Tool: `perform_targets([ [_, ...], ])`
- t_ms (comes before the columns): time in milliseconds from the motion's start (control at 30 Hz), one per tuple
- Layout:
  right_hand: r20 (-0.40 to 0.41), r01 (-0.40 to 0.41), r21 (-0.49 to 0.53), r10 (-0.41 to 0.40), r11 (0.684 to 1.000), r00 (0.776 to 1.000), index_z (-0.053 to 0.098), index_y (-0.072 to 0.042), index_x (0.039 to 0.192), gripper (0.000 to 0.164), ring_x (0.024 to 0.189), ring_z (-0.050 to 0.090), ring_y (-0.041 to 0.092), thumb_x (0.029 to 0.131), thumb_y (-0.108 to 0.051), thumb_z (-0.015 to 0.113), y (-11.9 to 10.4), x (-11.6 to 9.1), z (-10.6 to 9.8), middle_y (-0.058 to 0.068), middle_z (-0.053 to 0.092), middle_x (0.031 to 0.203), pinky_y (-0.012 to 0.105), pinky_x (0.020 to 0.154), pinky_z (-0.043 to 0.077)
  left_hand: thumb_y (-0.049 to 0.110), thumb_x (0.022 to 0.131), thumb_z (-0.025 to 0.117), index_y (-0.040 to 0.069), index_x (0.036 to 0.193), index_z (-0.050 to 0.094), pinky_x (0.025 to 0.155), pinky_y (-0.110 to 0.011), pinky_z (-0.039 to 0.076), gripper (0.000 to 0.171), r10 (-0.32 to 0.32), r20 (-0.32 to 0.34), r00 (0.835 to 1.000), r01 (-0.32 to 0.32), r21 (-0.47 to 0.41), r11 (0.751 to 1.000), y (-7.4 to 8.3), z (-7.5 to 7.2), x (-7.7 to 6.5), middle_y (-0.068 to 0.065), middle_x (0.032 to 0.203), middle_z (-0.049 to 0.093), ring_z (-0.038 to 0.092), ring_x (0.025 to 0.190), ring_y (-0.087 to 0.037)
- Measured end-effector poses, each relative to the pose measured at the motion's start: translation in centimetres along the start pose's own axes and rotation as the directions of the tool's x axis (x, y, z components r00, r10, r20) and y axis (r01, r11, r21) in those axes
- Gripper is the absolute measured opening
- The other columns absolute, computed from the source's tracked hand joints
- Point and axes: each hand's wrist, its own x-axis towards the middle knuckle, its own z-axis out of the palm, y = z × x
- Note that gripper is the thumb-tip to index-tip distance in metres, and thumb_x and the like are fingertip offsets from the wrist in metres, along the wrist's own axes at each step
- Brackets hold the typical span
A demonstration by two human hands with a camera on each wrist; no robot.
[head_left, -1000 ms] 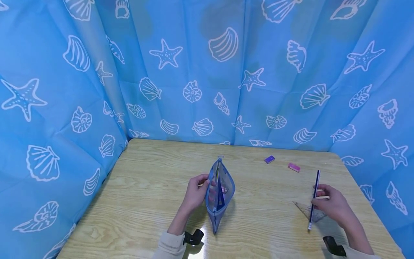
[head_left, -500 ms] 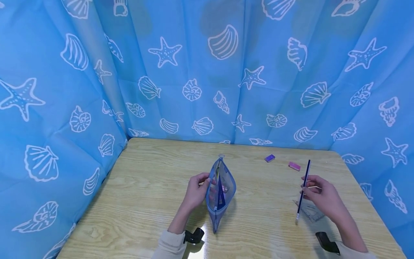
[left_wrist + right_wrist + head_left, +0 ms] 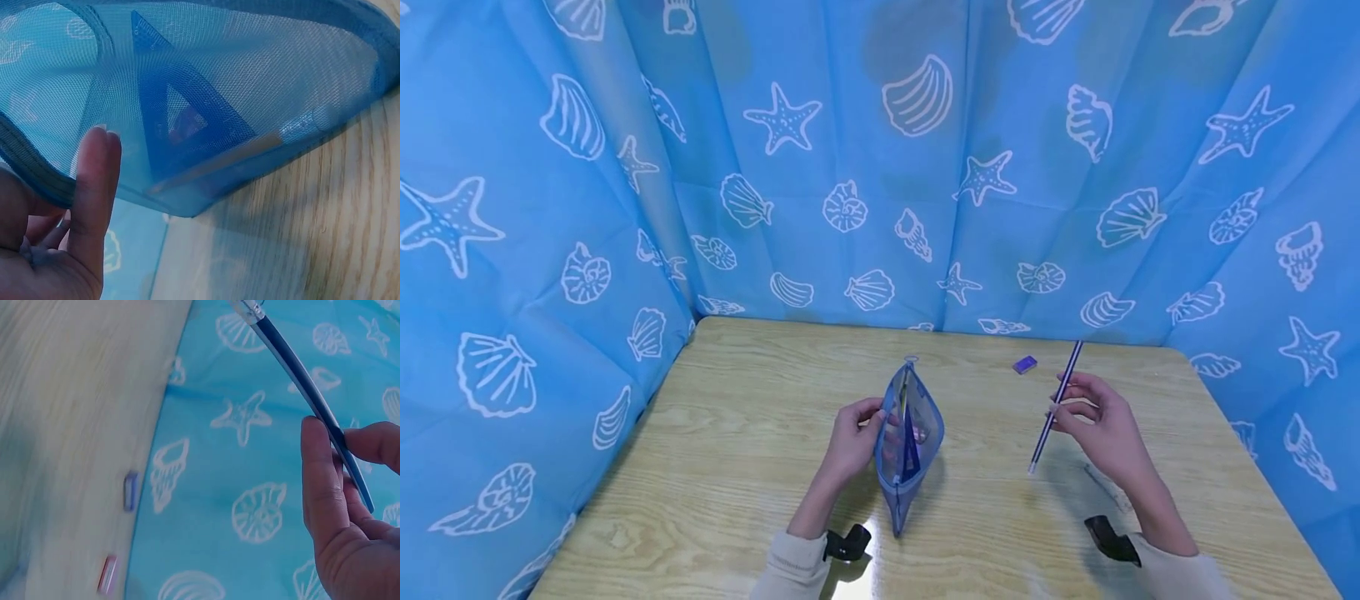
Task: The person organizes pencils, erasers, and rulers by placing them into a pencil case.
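My left hand (image 3: pixel 853 437) pinches the rim of a blue mesh zip pouch (image 3: pixel 932 429), which stands with its mouth open upward. Through the mesh in the left wrist view show a blue triangular set square (image 3: pixel 150 112) and a brownish stick with a pale end (image 3: pixel 215 162). Right of the pouch, my right hand (image 3: pixel 1101 421) holds a dark striped pencil (image 3: pixel 1048 429) above the table, between thumb and fingers. Its metal-banded end (image 3: pixel 250 309) points down toward the table, the other end up and away. A clear set square (image 3: pixel 1105 485) lies partly hidden under the right forearm.
A small purple block (image 3: pixel 1025 365) lies near the table's far edge. The right wrist view also shows a small pink block (image 3: pixel 107 575), hidden behind the right hand in the head view. A blue shell-patterned curtain (image 3: pixel 850 167) encloses the wooden table (image 3: pixel 752 400).
My right hand has lifted the pencil off the area of the clear set square and carried it left and away from me, toward the pouch. The left hand and pouch have stayed in place.
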Motion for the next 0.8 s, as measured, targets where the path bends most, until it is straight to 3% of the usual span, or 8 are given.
perform_targets([
  [167,0.008,0.075,0.080,-0.076,0.994,0.997,0.048,0.006,0.133,0.039,0.087,0.070,0.006,0.097,0.004,0.063,-1.0,1.3,2.5,-0.005,0.064,0.103,0.027,0.073,0.065,-0.002,0.105,0.046,-0.013,0.119,0.063,0.057,-0.033,0.065,0.024,-0.001,-0.004,1.000,0.001,-0.001,1.000,-0.1,-0.1,0.0,-0.032,0.103,0.067,0.074,0.076,-0.034],
  [300,0.013,0.149,0.182,-0.154,0.972,0.988,0.048,0.003,0.132,0.041,0.086,0.070,0.009,0.094,0.013,0.061,-1.6,2.4,4.2,-0.002,0.064,0.106,0.028,0.073,0.066,-0.002,0.105,0.047,-0.013,0.119,0.063,0.058,-0.034,0.066,0.024,-0.001,-0.007,1.000,0.001,-0.010,1.000,-0.1,-0.1,0.0,-0.033,0.103,0.067,0.074,0.077,-0.036],
  [467,0.017,0.163,0.240,-0.172,0.957,0.985,0.047,-0.006,0.134,0.047,0.086,0.070,0.008,0.093,0.013,0.062,-2.4,3.2,6.1,-0.002,0.065,0.107,0.029,0.074,0.066,-0.002,0.105,0.047,-0.013,0.119,0.063,0.059,-0.035,0.066,0.024,-0.001,-0.009,1.000,0.001,0.009,1.000,-0.1,0.0,0.0,-0.031,0.103,0.067,0.074,0.078,-0.038],
  [800,0.019,0.191,0.302,-0.206,0.934,0.978,0.043,0.004,0.142,0.052,0.088,0.069,0.012,0.094,0.012,0.061,-4.0,4.3,9.3,0.011,0.061,0.110,0.031,0.076,0.066,-0.002,0.105,0.047,-0.013,0.118,0.063,0.058,-0.035,0.066,0.024,0.008,-0.012,1.000,-0.008,0.015,1.000,-0.2,0.2,0.0,-0.031,0.102,0.067,0.074,0.077,-0.037],
])
